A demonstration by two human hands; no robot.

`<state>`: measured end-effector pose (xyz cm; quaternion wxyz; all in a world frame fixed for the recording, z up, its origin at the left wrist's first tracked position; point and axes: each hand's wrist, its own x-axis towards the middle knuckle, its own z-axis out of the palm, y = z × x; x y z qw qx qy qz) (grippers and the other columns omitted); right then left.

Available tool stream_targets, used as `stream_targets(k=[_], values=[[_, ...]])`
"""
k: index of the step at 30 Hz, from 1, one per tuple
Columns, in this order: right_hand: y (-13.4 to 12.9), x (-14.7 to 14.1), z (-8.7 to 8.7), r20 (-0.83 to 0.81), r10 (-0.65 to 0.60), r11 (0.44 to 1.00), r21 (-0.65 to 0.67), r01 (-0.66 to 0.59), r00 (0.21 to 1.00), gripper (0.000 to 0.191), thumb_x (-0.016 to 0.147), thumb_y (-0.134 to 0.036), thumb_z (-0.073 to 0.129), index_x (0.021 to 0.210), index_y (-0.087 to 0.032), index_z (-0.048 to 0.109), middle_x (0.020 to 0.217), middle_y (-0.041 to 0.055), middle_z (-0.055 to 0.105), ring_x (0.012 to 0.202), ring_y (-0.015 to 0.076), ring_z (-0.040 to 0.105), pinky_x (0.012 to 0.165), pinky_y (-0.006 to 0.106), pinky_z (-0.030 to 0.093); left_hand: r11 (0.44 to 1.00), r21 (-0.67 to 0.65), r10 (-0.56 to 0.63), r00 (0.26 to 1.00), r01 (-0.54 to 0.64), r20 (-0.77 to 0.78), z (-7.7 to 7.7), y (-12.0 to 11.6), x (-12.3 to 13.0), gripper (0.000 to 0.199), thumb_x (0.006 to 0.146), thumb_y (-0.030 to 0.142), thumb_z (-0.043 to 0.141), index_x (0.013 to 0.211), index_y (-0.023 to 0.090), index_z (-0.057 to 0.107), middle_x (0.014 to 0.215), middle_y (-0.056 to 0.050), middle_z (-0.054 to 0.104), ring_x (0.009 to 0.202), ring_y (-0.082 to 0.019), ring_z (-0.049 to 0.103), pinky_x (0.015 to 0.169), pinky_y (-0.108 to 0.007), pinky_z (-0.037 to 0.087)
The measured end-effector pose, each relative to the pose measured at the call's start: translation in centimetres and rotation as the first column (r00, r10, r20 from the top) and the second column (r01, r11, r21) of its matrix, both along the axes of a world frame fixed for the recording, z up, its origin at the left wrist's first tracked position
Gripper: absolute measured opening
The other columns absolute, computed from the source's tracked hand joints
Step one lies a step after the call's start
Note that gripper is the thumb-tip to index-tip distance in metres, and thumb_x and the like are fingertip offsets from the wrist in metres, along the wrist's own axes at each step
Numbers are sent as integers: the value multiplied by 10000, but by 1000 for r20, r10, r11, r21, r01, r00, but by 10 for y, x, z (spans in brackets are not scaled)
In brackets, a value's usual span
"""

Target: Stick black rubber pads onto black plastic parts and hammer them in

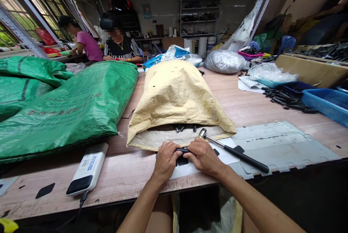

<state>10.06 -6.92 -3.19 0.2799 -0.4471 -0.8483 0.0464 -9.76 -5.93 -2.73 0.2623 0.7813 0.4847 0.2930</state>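
Note:
Between them, my left hand (166, 158) and my right hand (203, 155) grip a short black rod-like piece (182, 150), fingers closed around its two ends. Its exact kind is hard to make out. Just beyond the hands, a yellow woven sack (174, 95) lies with its mouth facing me. Several small dark shiny pieces (194, 129) sit inside the opening. To the right of my right hand rests a hammer (231, 149) with a metal head and a black handle. White sheets (187, 170) with black patches lie under my hands.
A full green sack (81, 106) covers the left side, with a white power bank (88, 167) and its cable in front. At right are a grey sheet (282, 146), black parts (288, 100) and a blue bin (326, 104). Two people sit at the far left.

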Motion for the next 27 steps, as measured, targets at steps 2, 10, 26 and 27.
stream_targets(k=[2,10,26,27], values=[[-2,2,3,13,-17,1000,-12,17,1000,276,967,-353,558,746,-187,558,742,33,594,785,182,454,744,332,333,1000,-5,4,1000,-4,10,1,-1,0,163,933,311,526,920,244,674,907,-25,673,910,-228,538,853,-374,395],[-6,5,14,48,-25,1000,-10,26,999,284,970,-373,556,751,-191,555,754,28,583,780,176,460,744,322,336,1000,11,0,1000,0,31,1,-2,0,196,949,331,509,919,244,682,885,-20,668,897,-226,526,839,-369,397],[3,9,10,7,85,992,-99,-84,996,298,970,-346,558,716,-193,522,737,16,578,758,165,448,739,319,332,999,-33,-39,999,39,12,0,-1,-2,187,937,320,539,953,237,705,901,-24,683,921,-232,517,847,-374,371],[3,11,12,16,104,988,-113,-102,994,307,974,-362,554,720,-193,524,738,11,581,746,159,442,756,320,337,998,-37,-45,999,46,12,0,-1,-2,196,942,327,535,964,242,710,905,-23,685,921,-233,512,849,-375,365]])
